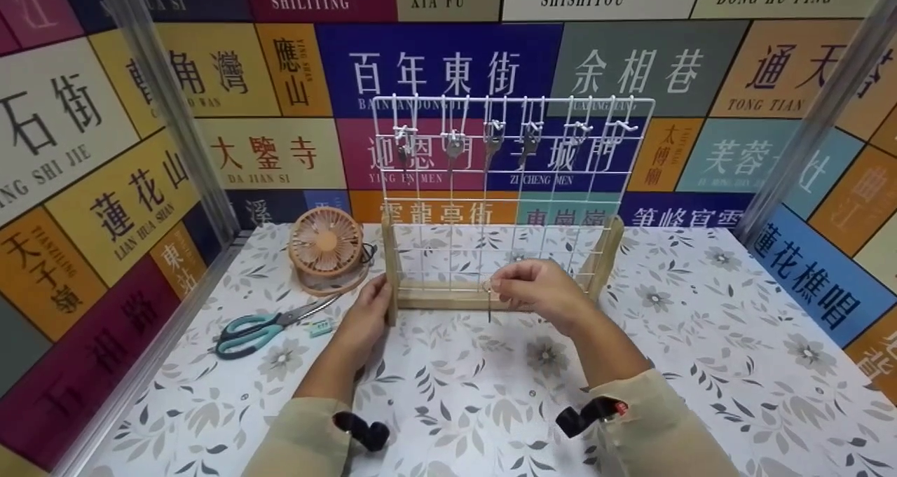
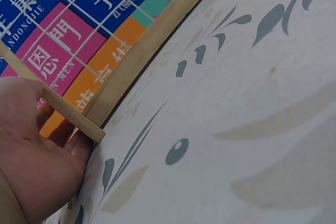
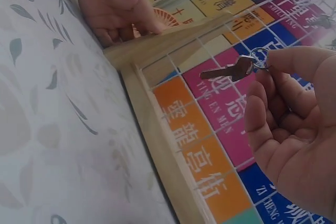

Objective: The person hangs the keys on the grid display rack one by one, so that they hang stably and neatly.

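A white wire grid rack [image 1: 515,99] stands upright on a wooden base [image 1: 448,300]. My left hand [image 1: 366,319] grips the wooden upright at the rack's left end; in the left wrist view its fingers bend behind the wood [image 2: 73,114]. Between thumb and forefinger my right hand [image 1: 543,291] pinches a key ring [image 3: 260,57], and a single metal key [image 3: 226,73] hangs from it. That key is in front of the lower grid, just above the base. Higher up, keys [image 1: 454,142] hang from several white hooks along the grid. The rightmost hook [image 1: 622,127] shows no clear key.
Left of the rack stands a small orange fan [image 1: 326,241]. In front of it lie teal-handled scissors [image 1: 252,333] and a small pale green block [image 1: 321,328]. A floral cloth [image 1: 701,393] covers the table. Panels with printed characters [image 1: 438,71] rise behind and at both sides.
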Available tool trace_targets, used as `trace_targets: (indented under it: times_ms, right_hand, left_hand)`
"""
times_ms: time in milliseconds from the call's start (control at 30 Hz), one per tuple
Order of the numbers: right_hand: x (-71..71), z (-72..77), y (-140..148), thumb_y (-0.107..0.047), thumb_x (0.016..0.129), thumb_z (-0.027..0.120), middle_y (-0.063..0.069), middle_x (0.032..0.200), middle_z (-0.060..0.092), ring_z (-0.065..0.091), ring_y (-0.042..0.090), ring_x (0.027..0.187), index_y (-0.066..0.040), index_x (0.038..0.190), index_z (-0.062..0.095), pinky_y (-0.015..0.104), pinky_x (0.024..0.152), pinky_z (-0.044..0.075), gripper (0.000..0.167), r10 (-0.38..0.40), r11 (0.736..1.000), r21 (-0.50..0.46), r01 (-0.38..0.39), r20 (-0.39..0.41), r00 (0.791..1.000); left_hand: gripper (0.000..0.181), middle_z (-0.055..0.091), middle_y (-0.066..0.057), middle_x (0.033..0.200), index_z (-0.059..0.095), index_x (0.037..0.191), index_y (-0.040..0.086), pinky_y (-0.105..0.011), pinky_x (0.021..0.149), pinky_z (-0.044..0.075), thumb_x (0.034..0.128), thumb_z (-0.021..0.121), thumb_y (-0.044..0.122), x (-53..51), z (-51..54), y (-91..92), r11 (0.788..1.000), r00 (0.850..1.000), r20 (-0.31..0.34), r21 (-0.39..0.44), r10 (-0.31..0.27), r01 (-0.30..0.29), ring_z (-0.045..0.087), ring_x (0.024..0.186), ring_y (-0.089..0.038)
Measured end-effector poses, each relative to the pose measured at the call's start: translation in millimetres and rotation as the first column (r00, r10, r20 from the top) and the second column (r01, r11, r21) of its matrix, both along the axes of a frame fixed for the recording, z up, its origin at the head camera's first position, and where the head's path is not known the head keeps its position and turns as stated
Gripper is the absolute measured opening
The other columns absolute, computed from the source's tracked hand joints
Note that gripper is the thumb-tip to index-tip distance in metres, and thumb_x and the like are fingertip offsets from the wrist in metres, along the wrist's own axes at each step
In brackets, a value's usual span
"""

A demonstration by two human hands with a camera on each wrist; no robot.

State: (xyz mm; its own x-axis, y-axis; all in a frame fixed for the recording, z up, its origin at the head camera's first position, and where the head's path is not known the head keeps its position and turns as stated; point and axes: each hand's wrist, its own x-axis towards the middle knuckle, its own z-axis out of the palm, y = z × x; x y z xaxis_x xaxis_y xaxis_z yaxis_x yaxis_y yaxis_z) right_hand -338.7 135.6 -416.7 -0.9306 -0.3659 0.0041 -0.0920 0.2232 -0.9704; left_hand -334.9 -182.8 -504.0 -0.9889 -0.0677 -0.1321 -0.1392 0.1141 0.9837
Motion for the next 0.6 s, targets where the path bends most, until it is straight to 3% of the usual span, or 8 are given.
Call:
trace_targets:
  times_ms: [200, 400, 500, 600]
  right_hand:
    - [1.9, 19.9, 25, -0.018, 0.101, 0.075, -0.002, 0.088, 0.072, 0.066, 0.015, 0.082, -0.002, 0.108, 0.076, 0.026, 0.076, 0.061, 0.018, -0.056, 0.998, -0.013, 0.055, -0.062, 0.996]
    - [8.4, 56.6, 46, -0.017, 0.102, 0.074, -0.004, 0.088, 0.072, 0.066, 0.012, 0.081, -0.005, 0.105, 0.077, 0.024, 0.075, 0.061, 0.013, -0.141, 0.986, -0.109, 0.127, -0.128, 0.982]
    - [12.9, 79.8, 58, -0.018, 0.102, 0.075, -0.002, 0.088, 0.073, 0.066, 0.012, 0.080, -0.008, 0.103, 0.078, 0.022, 0.074, 0.061, 0.011, -0.209, 0.963, -0.203, 0.176, -0.154, 0.966]
    - [17.1, 102.2, 70, -0.018, 0.101, 0.076, 0.001, 0.089, 0.073, 0.066, 0.014, 0.080, -0.005, 0.104, 0.078, 0.021, 0.073, 0.061, 0.013, -0.270, 0.919, -0.335, 0.208, -0.150, 0.951]
  left_hand:
    - [0.055, 0.045, 0.000, 0.169, 0.040, 0.164, 0.031, -0.050, 0.135, 0.025, 0.1131, 0.046, 0.052, 1.4, 0.9, -0.2, 1.000, 1.000, 0.004, -0.002, 0.016, -0.016, 0.036, 0.162, -0.027]
    - [0.055, 0.044, -0.001, 0.170, 0.040, 0.164, 0.031, -0.051, 0.135, 0.025, 0.1133, 0.047, 0.051, 1.7, 0.4, -0.7, 1.000, 1.000, -0.002, -0.018, 0.013, -0.013, 0.035, 0.162, -0.029]
    - [0.055, 0.044, -0.002, 0.170, 0.040, 0.164, 0.031, -0.052, 0.135, 0.024, 0.1133, 0.046, 0.051, 1.5, 0.7, -0.4, 0.999, 1.000, -0.008, -0.034, 0.011, -0.011, 0.035, 0.162, -0.030]
    - [0.056, 0.045, -0.004, 0.169, 0.040, 0.165, 0.030, -0.053, 0.135, 0.025, 0.1133, 0.046, 0.051, 1.3, 0.4, -0.1, 1.000, 1.000, -0.011, -0.028, 0.005, -0.005, 0.035, 0.161, -0.032]
